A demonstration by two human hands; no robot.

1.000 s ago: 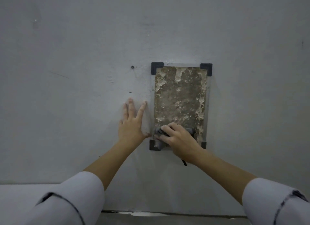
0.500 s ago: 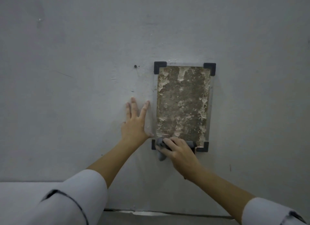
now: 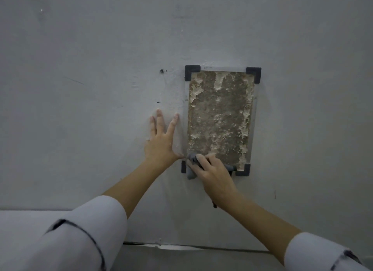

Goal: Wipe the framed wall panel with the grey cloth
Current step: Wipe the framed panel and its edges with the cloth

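Note:
The framed wall panel (image 3: 220, 117) is a brown, patchy rectangle with dark corner brackets, fixed to a grey wall. My right hand (image 3: 214, 173) presses the bunched grey cloth (image 3: 191, 169) against the panel's bottom edge, near its lower left corner. Part of the cloth hangs below the frame; the rest is hidden under my fingers. My left hand (image 3: 161, 143) lies flat on the wall just left of the panel, fingers spread, its thumb touching the frame's left side.
A small dark screw or hole (image 3: 161, 70) sits in the wall up and left of the panel. The wall meets the floor along a seam (image 3: 181, 246) below. A pale ledge (image 3: 24, 226) shows at the lower left.
My right hand with the cloth slid down from the panel's lower part to its bottom edge and lower left corner. The left hand stayed flat on the wall.

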